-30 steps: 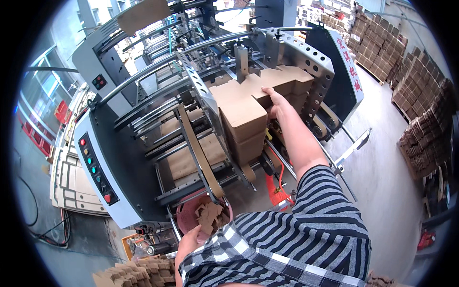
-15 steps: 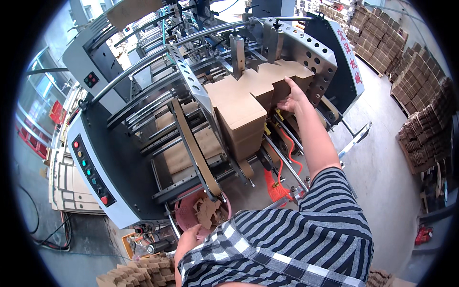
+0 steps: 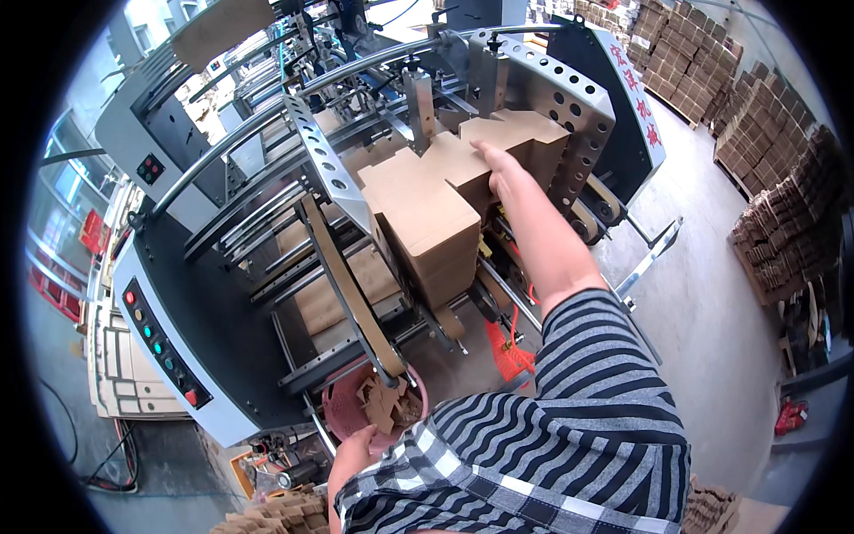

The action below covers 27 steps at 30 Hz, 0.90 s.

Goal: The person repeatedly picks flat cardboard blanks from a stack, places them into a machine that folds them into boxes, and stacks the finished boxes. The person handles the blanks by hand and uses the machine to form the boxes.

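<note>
A tall stack of flat brown cardboard box blanks (image 3: 427, 209) stands in the machine's feed end, between two perforated metal side plates. My right hand (image 3: 495, 167) reaches across to the notched edge of the stack. Its fingers are stretched out, one of them lying on the top sheet; the others are partly hidden at the edge. My left hand (image 3: 356, 448) hangs low beside a pink basket (image 3: 338, 405) of cardboard scraps (image 3: 384, 402). The checked shirt cloth hides part of its fingers, so its grip does not show.
The feeding machine (image 3: 222, 307) spreads ahead, with brown belts (image 3: 342, 285) and a button panel (image 3: 160, 343) on its left. An orange-red air hose (image 3: 514, 325) hangs under the stack. Bundled cardboard piles (image 3: 774, 147) line the right side; more cardboard (image 3: 280, 514) lies at the lower left.
My right hand has moved left along the stack's edge, and a finger now lies further onto the top sheet. The view has shifted slightly; my left hand stays by the basket.
</note>
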{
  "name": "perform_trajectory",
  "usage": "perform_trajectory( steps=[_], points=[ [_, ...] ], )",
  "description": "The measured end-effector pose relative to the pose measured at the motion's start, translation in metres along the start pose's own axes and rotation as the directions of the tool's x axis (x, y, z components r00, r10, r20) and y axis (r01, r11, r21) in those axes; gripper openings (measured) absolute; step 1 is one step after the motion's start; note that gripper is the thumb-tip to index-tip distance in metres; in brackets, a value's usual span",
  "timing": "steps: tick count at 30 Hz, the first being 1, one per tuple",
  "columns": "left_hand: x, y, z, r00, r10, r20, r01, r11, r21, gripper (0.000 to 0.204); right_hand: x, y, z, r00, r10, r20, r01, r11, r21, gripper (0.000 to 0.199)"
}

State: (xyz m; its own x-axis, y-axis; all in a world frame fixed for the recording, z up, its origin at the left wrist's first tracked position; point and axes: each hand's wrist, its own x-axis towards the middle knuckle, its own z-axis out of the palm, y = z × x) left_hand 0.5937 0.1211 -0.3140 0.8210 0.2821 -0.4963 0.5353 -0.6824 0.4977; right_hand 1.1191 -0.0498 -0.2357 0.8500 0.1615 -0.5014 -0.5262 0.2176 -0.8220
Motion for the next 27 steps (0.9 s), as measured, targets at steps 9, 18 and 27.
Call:
perform_trajectory(
  steps=[9,18,27],
  points=[
    [0.015,0.017,-0.012,0.994,0.112,-0.008,-0.111,0.992,0.065,0.053,0.038,-0.007,-0.058,0.975,0.198,0.102,-0.170,0.957,-0.237,0.104],
    [-0.016,-0.020,0.006,0.994,-0.105,-0.005,0.105,0.993,-0.059,0.055,0.068,-0.040,-0.135,0.973,-0.080,-0.217,0.106,0.989,0.107,0.087],
    [-0.003,-0.005,0.007,0.996,-0.080,0.048,0.078,0.996,0.031,0.051,0.098,-0.033,-0.106,0.982,-0.114,-0.150,0.106,0.993,-0.058,0.084]
  ],
)
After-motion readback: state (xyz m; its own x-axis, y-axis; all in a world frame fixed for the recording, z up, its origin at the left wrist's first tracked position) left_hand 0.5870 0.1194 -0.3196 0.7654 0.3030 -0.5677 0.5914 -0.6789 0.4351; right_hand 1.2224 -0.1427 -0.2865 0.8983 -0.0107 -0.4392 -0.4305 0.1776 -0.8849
